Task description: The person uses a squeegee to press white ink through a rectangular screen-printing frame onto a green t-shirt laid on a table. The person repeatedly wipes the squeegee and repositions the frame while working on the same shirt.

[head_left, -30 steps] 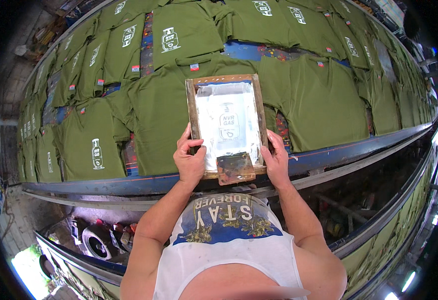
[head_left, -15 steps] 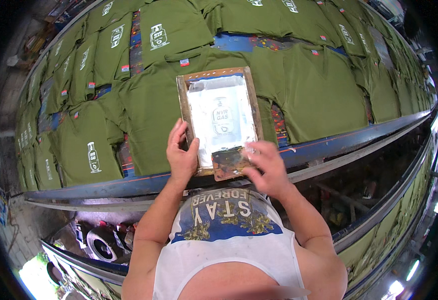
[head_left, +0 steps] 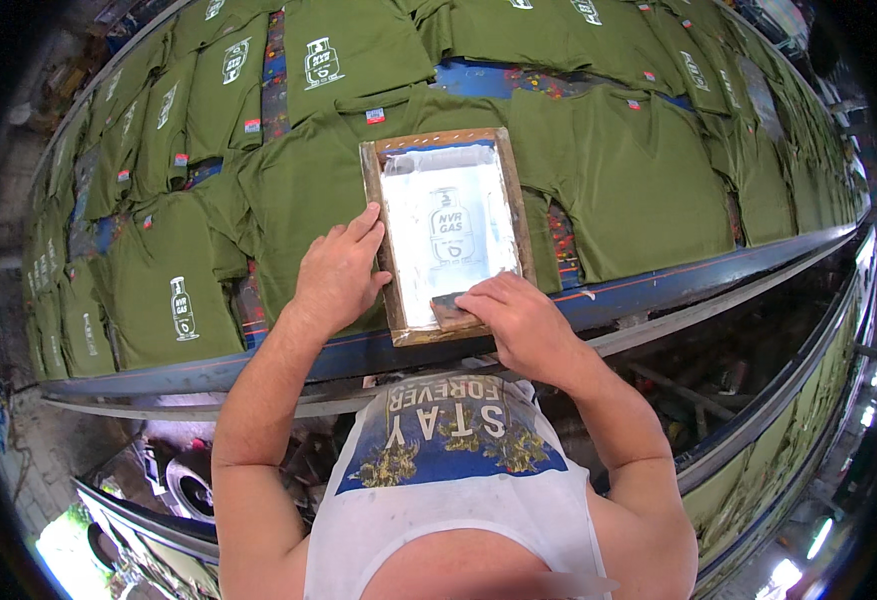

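A wooden-framed printing screen [head_left: 514,190] rests on a green T-shirt [head_left: 298,190] in front of me. White ink coats much of its mesh, and a grey bottle-shaped design shows through the middle. My right hand [head_left: 520,312] is closed on a small dark-and-brown squeegee [head_left: 448,314], which sits at the near end inside the frame. My left hand [head_left: 336,265] lies beside the screen's left side, fingers stretched out, with the fingertips and thumb against the wood. The shirt's front is partly hidden under the screen.
More green T-shirts [head_left: 638,190] are laid in rows along the long blue table [head_left: 648,295], several with white prints. A metal rail [head_left: 658,325] runs along its near edge. A tyre [head_left: 190,485] lies low at the left, and another shirt-covered table [head_left: 758,420] is at the right.
My right hand has closed round the squeegee, which now stands inside the screen's near end. My left hand has shifted left and up along the frame, its thumb off the frame's top.
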Motion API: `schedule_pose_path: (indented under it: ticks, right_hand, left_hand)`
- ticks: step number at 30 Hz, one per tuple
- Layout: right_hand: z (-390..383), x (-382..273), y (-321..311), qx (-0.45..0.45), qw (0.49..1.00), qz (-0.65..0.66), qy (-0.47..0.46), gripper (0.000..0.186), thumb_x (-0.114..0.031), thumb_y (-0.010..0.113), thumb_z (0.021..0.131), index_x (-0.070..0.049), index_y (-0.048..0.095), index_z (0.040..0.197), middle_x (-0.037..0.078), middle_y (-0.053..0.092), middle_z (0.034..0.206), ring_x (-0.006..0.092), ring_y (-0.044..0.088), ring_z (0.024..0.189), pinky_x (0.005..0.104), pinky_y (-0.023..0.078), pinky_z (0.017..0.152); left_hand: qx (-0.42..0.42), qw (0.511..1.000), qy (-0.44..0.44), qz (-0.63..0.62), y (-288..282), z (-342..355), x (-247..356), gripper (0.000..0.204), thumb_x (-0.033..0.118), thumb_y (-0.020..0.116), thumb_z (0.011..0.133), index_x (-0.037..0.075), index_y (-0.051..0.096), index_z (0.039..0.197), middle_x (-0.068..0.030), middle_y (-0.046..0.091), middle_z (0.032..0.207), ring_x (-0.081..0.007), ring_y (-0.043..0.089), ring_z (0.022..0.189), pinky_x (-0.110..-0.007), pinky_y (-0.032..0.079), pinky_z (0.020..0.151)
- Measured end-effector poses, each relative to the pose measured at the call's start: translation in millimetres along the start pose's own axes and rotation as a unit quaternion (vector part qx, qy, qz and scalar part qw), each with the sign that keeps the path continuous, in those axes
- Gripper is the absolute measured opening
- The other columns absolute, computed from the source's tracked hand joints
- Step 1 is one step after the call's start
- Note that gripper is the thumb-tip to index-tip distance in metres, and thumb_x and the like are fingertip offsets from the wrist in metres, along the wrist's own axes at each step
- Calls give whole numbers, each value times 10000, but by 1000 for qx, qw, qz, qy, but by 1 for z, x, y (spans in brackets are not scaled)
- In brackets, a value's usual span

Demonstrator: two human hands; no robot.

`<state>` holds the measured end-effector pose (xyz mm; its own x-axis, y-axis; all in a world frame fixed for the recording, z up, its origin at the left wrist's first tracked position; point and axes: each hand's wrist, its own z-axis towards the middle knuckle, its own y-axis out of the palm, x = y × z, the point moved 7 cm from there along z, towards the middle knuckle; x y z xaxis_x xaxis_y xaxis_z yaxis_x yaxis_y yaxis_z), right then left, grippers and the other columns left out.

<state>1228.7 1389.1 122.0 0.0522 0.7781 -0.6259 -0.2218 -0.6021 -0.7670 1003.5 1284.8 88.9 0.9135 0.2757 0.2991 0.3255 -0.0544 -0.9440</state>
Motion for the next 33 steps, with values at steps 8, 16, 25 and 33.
schedule_pose_path:
  ticks: [8, 16, 25, 33]
  right_hand:
    - [-23, -12, 28, 72, 996, -55, -12, 519, 19, 757, 802, 4, 777, 1320, 165, 742, 1302, 403, 720, 1249, 521, 611, 1076]
    - [34, 35, 25, 80, 991, -99, -36, 433, -77, 741, 885, -22, 771, 1314, 150, 743, 1296, 377, 730, 1252, 503, 600, 1089]
    - [114, 83, -3, 92, 991, -91, -37, 512, 130, 706, 808, -13, 799, 1291, 165, 780, 1261, 396, 745, 1208, 511, 606, 1078]
    - [96, 61, -10, 47, 995, -73, -42, 369, 27, 719, 870, 2, 813, 1226, 172, 793, 1173, 370, 756, 1152, 491, 612, 1033]
  left_hand:
    - [-16, 1000, -24, -3, 5, 4, 3, 754, 148, 970, 815, -20, 657, 1479, -163, 561, 1715, -380, 736, 1251, -508, 606, 1042]
    - [-33, 999, -34, 12, 3, 6, 5, 749, 165, 954, 826, -14, 652, 1487, -162, 551, 1729, -357, 746, 1223, -496, 617, 1014]
    - [-44, 998, -41, 23, 2, 7, 7, 784, 181, 948, 832, -31, 640, 1521, -176, 545, 1735, -346, 757, 1205, -483, 628, 1000]
    - [-30, 999, -38, 23, 2, 6, 8, 755, 167, 946, 822, -39, 655, 1487, -181, 551, 1728, -342, 766, 1165, -478, 634, 968]
